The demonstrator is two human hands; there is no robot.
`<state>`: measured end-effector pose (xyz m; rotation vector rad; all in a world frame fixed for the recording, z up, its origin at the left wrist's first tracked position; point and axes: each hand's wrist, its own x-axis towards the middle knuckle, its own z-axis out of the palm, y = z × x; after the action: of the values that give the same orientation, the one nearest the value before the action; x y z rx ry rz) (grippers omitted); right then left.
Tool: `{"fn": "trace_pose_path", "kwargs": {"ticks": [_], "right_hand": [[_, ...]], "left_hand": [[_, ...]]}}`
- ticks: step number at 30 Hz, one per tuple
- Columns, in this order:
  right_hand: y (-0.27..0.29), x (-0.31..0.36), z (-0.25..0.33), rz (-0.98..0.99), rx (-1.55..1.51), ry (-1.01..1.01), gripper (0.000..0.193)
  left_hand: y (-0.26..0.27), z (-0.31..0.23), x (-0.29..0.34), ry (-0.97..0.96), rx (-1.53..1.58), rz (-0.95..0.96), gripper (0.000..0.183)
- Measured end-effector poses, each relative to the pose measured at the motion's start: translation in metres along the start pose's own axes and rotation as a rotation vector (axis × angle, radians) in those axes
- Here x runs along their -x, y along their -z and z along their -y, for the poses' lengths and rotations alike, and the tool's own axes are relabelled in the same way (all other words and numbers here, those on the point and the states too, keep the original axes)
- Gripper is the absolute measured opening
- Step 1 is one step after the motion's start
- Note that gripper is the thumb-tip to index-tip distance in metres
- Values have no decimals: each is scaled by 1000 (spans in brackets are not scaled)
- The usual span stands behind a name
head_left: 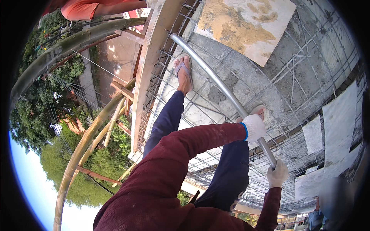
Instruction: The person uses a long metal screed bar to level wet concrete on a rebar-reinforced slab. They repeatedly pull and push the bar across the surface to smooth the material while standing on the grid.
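My left hand (254, 127), in a white glove with a blue cuff, is closed around a long grey metal pipe (214, 77). My right hand (278, 174), also gloved, is wrapped about the pipe's near end. Slanting away to the upper left, the pipe's far end meets the bars of a steel rebar mesh (163, 82) at the slab's edge. Whether a bar sits inside that end is too small to tell. My sandalled feet stand on the mesh, my left foot (184, 73) left of the pipe and my right foot (259, 111) partly hidden behind my left hand.
A wooden edge board (143, 88) borders the slab, with a drop beyond it. Outside stand bamboo poles (86, 142) and trees. A stained board (246, 27) lies on the mesh ahead; pale sheets (339, 123) lie right. Another person's orange clothing (79, 10) shows upper left.
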<state>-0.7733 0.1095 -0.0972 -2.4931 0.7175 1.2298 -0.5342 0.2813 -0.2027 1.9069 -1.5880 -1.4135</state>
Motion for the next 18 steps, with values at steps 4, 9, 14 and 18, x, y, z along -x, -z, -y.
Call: {"fn": "trace_pose_path", "kwargs": {"ticks": [4,9,14,18], "right_hand": [[189,73,-15,-218,260,18,36],[393,131,39,-1160,819,108,63],[411,164,147,-759,77,214,98],[319,180,148,-60,-98,188,116]], "left_hand": [[115,-85,16,-141,128,-239,13],[285,-132,73,-265,309,-723,21],[340,-154,138,-356,728,-966,25],[317,-172,185,-309,1498,-1064,28]]}}
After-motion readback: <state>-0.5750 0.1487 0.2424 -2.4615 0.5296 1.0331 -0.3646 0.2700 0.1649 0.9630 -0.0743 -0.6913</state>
